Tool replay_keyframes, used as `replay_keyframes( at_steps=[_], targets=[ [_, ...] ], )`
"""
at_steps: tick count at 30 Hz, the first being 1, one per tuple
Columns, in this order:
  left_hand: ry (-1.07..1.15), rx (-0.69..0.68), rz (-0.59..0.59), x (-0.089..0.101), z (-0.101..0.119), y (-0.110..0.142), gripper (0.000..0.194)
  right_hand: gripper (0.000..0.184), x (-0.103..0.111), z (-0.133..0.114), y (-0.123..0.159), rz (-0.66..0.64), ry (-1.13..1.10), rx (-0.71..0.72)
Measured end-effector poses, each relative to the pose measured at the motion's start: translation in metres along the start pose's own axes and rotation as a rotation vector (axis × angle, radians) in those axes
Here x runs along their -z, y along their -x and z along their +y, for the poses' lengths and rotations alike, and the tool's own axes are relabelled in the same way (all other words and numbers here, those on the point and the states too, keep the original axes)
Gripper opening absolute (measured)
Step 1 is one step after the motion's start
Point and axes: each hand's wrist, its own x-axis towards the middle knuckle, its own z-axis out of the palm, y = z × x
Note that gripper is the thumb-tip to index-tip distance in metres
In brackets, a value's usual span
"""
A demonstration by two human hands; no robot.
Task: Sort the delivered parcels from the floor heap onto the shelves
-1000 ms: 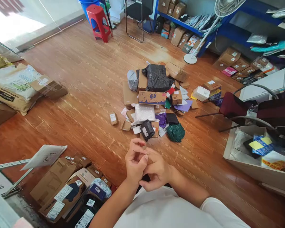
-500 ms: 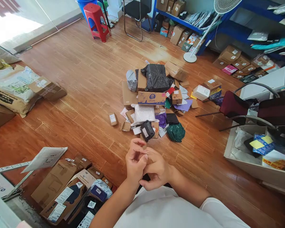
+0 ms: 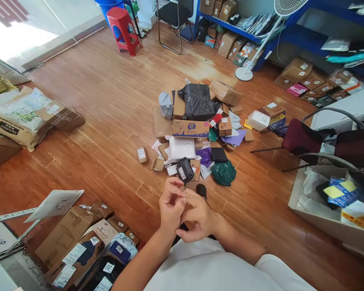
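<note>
My left hand (image 3: 170,207) and my right hand (image 3: 199,218) are pressed together low in the middle, above the wooden floor. The left fingers are curled in a pinch against the fingers of the right hand. The right hand is closed, and what it holds is hidden. A small black rounded thing (image 3: 201,190) shows just beyond the right knuckles; I cannot make out what it is. A heap of parcels (image 3: 190,128) lies on the floor just ahead, with a small black bag (image 3: 184,170) as its nearest piece.
Cardboard boxes and bags (image 3: 79,242) lie at the lower left beside a white envelope (image 3: 57,201). Sacks and a box (image 3: 24,115) sit at the left. A chair (image 3: 303,139) and a white tray (image 3: 321,218) stand at the right. A fan (image 3: 244,72), blue shelves (image 3: 294,36) and a red stool (image 3: 121,24) stand at the back.
My hands stay pressed together and have barely shifted. The black rounded thing beyond my right knuckles has come into sight. The view has tilted slightly.
</note>
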Motion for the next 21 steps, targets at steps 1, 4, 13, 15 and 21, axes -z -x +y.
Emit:
replay_keyframes(
  at_steps=[1, 4, 13, 15, 21],
  targets=[
    [-0.01, -0.009, 0.016, -0.012, -0.005, -0.002, 0.009, 0.02, 0.013, 0.005, 0.002, -0.011, -0.012, 0.003],
    [-0.055, -0.017, 0.083, -0.049, -0.024, -0.009, 0.01, 0.023, 0.055, 0.023, 0.008, -0.062, -0.053, 0.009],
    [-0.22, 0.199, 0.194, -0.129, -0.115, -0.021, 0.013, 0.023, 0.18, 0.087, 0.042, -0.585, -0.028, -0.031],
    [-0.29, 0.256, 0.188, -0.132, -0.135, -0.021, 0.015, 0.024, 0.19, 0.098, 0.054, -0.673, -0.005, -0.069],
    [-0.839, 0.283, 0.156, -0.106, -0.173, -0.024, 0.02, 0.029, 0.171, 0.117, 0.095, -0.906, 0.038, -0.124]
  ],
)
